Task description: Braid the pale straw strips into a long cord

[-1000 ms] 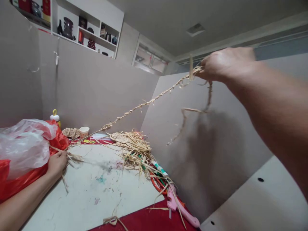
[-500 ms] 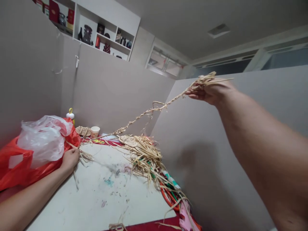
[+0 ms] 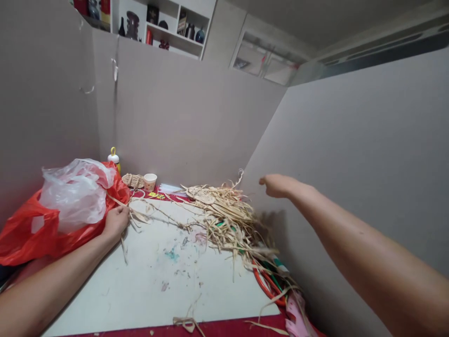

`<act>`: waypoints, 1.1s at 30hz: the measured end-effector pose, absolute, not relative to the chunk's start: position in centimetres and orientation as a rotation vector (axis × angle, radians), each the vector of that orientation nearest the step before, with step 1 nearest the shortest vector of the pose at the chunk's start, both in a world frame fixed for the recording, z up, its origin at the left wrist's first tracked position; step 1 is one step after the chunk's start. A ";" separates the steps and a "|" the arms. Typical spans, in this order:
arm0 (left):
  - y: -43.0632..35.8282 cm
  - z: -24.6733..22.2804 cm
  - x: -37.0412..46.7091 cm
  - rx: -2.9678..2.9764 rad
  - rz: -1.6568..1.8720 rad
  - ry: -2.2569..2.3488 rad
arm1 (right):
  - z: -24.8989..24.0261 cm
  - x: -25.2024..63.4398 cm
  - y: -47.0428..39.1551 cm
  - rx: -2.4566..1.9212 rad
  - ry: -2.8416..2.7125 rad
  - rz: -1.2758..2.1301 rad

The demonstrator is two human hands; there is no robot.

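My left hand [image 3: 117,222] is closed on the end of a twisted straw cord [image 3: 171,219], at the left edge of the white board [image 3: 140,276]. Loose pale strands stick out around its fingers. From there the cord runs slackly across the board to a heap of dry straw [image 3: 228,213]. My right hand [image 3: 277,185] hovers to the right of the heap, before the grey partition, apart from the straw. Its fingers are curled together and no straw shows in them. A flat braided straw piece [image 3: 201,194] lies on top of the heap.
A red plastic bag with a clear bag [image 3: 77,196] sits beside my left arm. Behind stand a paper cup [image 3: 150,181], a woven straw piece [image 3: 133,180] and a yellow-looped bottle [image 3: 113,158]. Orange tubing [image 3: 261,281] and a pink object [image 3: 296,313] lie at right.
My right hand has come down and let go of the straw cord, which was stretched up to it. The cord now lies slack over the board. The view has tilted down.
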State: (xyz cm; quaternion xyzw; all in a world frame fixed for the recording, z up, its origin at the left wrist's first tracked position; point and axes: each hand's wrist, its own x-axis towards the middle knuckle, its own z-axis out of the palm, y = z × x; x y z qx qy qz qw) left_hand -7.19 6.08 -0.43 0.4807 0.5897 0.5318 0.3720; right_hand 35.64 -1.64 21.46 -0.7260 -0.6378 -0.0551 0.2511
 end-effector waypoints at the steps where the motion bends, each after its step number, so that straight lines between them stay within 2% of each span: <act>1: 6.1 -0.4 -7.2 1.225 1.356 1.492 | 21.4 35.0 -1.3 -1.987 -1.768 -0.137; 5: 6.0 -0.2 -7.1 1.186 1.344 1.413 | 20.0 29.4 0.6 -1.864 -2.024 0.038; 10: 6.0 -0.1 -7.0 1.130 1.359 1.344 | 12.6 22.1 1.6 -1.705 -2.409 0.506; 16: 6.2 -0.3 -7.0 1.100 1.349 1.317 | 5.7 21.4 1.4 -1.699 -2.340 0.584; 21: 5.6 0.2 -6.9 1.082 1.341 1.282 | 5.1 21.8 1.9 -1.519 -2.150 0.732; 28: 3.4 2.5 -5.1 1.061 1.324 1.141 | 7.3 19.8 3.6 -1.146 -1.799 1.049; 33: 1.8 4.6 -4.3 1.018 1.152 0.893 | 7.0 17.3 3.3 -0.975 -1.664 1.278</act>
